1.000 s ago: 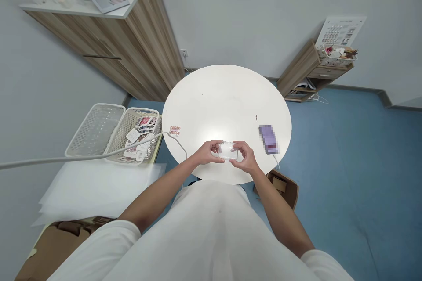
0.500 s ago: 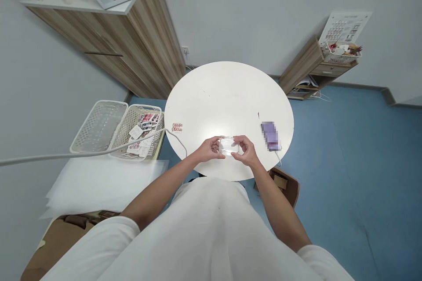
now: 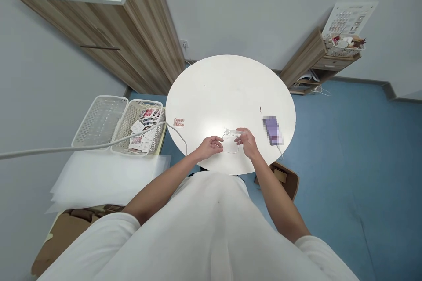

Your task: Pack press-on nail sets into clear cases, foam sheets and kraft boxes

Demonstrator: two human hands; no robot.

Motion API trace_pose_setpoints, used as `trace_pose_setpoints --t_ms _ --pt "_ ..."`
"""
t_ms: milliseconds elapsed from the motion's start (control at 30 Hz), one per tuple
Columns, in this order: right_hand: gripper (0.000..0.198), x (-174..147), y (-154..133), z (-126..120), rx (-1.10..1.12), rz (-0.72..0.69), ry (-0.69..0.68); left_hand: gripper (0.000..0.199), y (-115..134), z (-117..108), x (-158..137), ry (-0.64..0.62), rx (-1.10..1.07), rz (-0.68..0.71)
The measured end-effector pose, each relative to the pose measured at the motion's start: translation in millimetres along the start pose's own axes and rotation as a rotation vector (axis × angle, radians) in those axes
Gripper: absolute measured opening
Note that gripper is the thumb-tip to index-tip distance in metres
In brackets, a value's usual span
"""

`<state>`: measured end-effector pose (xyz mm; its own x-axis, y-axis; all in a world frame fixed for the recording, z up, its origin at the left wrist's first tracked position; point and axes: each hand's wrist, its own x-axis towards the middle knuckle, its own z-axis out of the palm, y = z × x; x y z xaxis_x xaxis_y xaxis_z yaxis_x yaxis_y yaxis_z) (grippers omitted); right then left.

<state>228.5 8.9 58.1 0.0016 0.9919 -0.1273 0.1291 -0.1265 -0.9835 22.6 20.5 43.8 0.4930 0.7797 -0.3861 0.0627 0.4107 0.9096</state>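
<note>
A clear plastic box (image 3: 230, 144) is over the near part of the white round table (image 3: 227, 83), its lid (image 3: 234, 132) raised along the far side. My left hand (image 3: 211, 147) grips the box's left edge between thumb and curled fingers. On the other side, my right hand (image 3: 247, 142) has its fingers closed about the lid's right end. Left of the hands, a small card of pink press-on nails (image 3: 178, 122) lies flat on the table. A blurred purple object (image 3: 272, 130) rests to the right.
Left of the table, a white basket (image 3: 118, 144) holds several nail cards, beside a second basket (image 3: 95, 118) of clear items. A grey cable (image 3: 82, 149) crosses in front of them. A cardboard box (image 3: 293, 183) stands on the floor at right. Wooden cabinets line the wall.
The clear box has gone from closed to open, its lid now lifted at the far side. My right hand has shifted slightly up with the lid; the view has moved a little.
</note>
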Motion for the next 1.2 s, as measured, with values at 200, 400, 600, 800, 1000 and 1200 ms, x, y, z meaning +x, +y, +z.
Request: trace_pose_setpoints --t_ms 200,400,600,800,1000,1200 --pt "0.053 7 -2 15 0.030 0.177 0.136 0.027 -6 -1 -2 -0.021 0.035 0.041" --pt "0.057 6 2 21 0.063 0.273 0.150 0.027 -15 -2 -3 -0.020 0.035 0.041" --pt "0.055 -27 22 25 -0.053 0.243 0.216 0.028 -26 -2 0 0.071 0.042 0.014" --pt "0.055 -60 45 40 -0.199 0.240 0.200 0.033 -46 -1 4 0.140 0.071 -0.051" --pt "0.060 -63 59 49 -0.258 0.403 0.202 0.033 -62 1 10 0.177 0.210 -0.076" --pt "0.058 -56 70 54 -0.281 0.449 0.187 0.031 -74 7 16 0.230 0.367 -0.085"
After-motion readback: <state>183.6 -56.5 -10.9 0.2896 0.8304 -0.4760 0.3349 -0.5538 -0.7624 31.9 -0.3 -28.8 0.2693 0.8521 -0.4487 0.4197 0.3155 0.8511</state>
